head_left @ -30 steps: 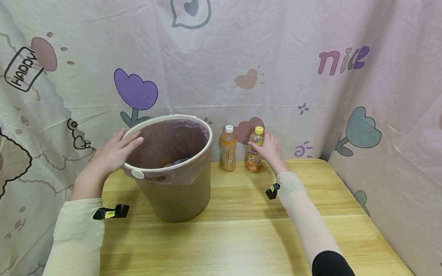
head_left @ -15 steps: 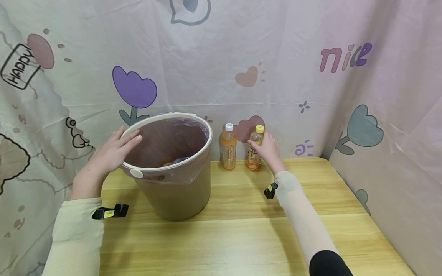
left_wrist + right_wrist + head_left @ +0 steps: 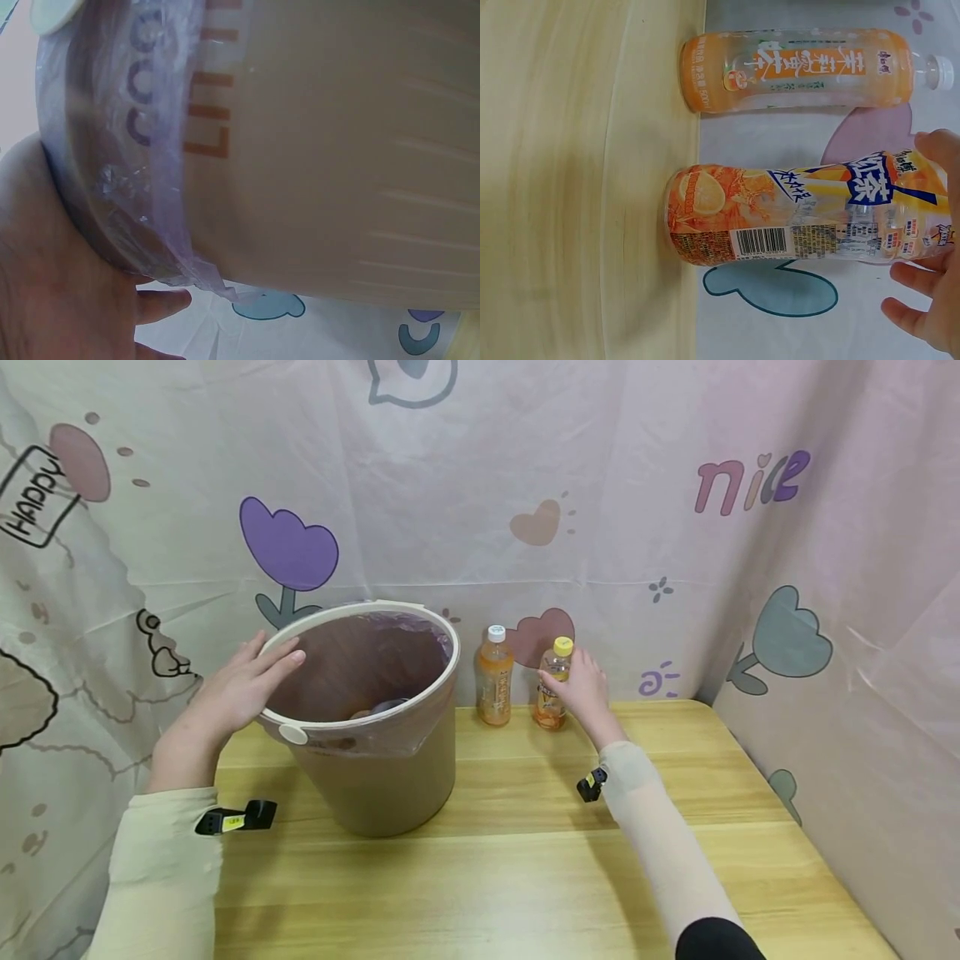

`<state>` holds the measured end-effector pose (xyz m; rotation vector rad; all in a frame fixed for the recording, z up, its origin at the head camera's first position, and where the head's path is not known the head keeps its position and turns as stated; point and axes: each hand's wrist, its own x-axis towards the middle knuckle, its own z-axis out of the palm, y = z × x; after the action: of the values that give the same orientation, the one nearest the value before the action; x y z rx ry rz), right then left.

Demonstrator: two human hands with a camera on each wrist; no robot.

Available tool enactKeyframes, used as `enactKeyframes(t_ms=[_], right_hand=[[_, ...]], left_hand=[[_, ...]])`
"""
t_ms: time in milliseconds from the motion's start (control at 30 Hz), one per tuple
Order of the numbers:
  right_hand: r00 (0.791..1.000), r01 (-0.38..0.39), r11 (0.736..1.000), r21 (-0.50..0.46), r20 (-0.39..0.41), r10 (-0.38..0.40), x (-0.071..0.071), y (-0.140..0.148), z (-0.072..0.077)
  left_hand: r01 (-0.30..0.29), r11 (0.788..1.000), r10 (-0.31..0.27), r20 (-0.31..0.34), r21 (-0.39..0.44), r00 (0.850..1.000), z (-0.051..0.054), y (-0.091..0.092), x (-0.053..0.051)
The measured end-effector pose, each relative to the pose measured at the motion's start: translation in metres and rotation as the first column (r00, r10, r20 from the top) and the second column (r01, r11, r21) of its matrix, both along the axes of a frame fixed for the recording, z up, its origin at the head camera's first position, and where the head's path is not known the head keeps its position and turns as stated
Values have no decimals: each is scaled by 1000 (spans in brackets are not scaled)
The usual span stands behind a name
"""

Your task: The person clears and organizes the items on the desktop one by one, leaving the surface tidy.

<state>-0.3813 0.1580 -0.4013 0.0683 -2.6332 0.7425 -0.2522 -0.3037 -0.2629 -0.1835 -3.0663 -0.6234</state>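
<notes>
My left hand (image 3: 243,687) rests on the white rim of a brown waste bin (image 3: 382,785), its fingers stretched over the edge. The bin is lined with a thin purple plastic bag (image 3: 169,150), and a few dark and orange items lie inside, too hidden to name. On the right, my right hand (image 3: 587,689) grips the upper part of a yellow-capped iced tea bottle (image 3: 780,214), thumb on one side and fingers on the other. That bottle seems to have its base on the table. Left of it stands a white-capped orange drink bottle (image 3: 802,71), untouched.
The light wood table (image 3: 510,885) carries the bin and both bottles near its back edge. A printed curtain (image 3: 450,485) hangs close behind them and along both sides.
The top of the yellow-capped bottle has dipped slightly. My left hand stays on the bin's rim, and the head view has shifted a little.
</notes>
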Motion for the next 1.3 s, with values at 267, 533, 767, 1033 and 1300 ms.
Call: enactKeyframes(t_ms=[267, 533, 767, 1033, 1300], right_hand=[[1000, -9, 996, 93, -23, 11, 15, -4, 1], [996, -21, 988, 152, -86, 34, 26, -4, -2], [989, -29, 980, 195, -139, 56, 37, -3, -8], [978, -51, 974, 220, -185, 93, 46, -6, -16], [971, -93, 969, 228, -194, 139, 59, -11, -18]], left_hand=[[-11, 1000, 11, 7, 21, 1000, 0, 2, 1], [-6, 1000, 6, 1, 26, 1000, 2, 1, 0], [-4, 1000, 4, 4, 30, 1000, 1, 1, 1], [-3, 999, 3, 7, 36, 1000, 1, 2, 2], [3, 1000, -3, -5, 24, 1000, 0, 1, 1]])
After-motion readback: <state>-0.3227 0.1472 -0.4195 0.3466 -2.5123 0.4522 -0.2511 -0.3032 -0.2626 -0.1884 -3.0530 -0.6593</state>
